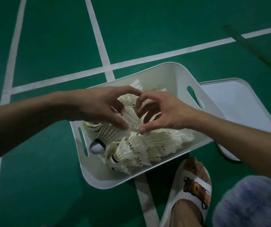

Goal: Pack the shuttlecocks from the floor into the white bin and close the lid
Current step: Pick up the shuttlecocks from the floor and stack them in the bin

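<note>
Green floor under white bin, lid, slipper

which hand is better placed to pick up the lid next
Right. The right hand is nearer the lid, which lies on the floor at the white bin's right side; the left hand would have to cross over.

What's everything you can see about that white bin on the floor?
The white bin looks like smooth plastic: a rounded rectangular tub with a slot handle in each short end. It stands upright and open on the green court floor, across a white line, piled with shuttlecocks. Its lid lies flat beside it. The left hand and right hand grip shuttlecocks above it.
</note>
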{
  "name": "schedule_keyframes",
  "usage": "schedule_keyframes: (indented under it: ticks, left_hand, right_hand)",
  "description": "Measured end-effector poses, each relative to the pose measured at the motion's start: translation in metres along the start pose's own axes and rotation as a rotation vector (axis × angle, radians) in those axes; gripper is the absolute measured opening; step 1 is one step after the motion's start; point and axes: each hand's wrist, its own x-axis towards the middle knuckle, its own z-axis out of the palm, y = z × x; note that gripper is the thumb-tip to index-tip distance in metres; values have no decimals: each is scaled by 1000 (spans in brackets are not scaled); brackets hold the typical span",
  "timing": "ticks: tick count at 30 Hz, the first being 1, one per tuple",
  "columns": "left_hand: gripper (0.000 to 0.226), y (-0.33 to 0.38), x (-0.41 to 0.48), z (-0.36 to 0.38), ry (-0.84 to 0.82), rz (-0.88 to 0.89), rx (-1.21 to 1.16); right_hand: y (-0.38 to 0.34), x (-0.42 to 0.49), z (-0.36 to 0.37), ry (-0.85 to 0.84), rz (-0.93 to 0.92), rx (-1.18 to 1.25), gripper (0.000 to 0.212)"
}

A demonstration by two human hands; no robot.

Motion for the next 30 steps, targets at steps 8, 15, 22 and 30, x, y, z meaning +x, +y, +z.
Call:
schedule_keyframes:
  ticks: [8,15,22,30]
  left_hand:
    - [76,7,2,-4,117,27,-33]
    - [77,15,3,-10,280,25,227]
    - [77,8,19,-4,229,34,632]
    - [74,5,28,-6,219,0,733]
  right_hand:
    - [5,-6,-22,-72,24,-138,80]
    - [22,-8,-58,102,104,-52,54]
    - [25,-1,-52,364,61,30,67]
    - [24,25,-37,659,105,187,42]
